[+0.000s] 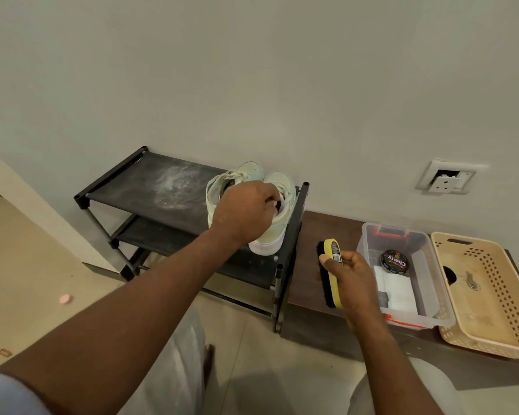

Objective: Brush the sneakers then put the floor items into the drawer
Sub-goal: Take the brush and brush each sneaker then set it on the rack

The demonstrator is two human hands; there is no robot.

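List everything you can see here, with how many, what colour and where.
sneakers: two, pale white, right end of rack top
shoe rack: one, black, by wall
brush: one, yellow back, black bristles, in right hand
clear bin: one, on brown cabinet
polish tin: one, black, in bin
white cloth: one, in bin
basket: one, beige, right of bin
pink item: one, floor left
left hand: gripping a sneaker
right hand: holding brush

Pale mint sneakers (279,202), yellow-backed black-bristled brush (331,274), black rack (150,187), perforated beige basket (492,298).
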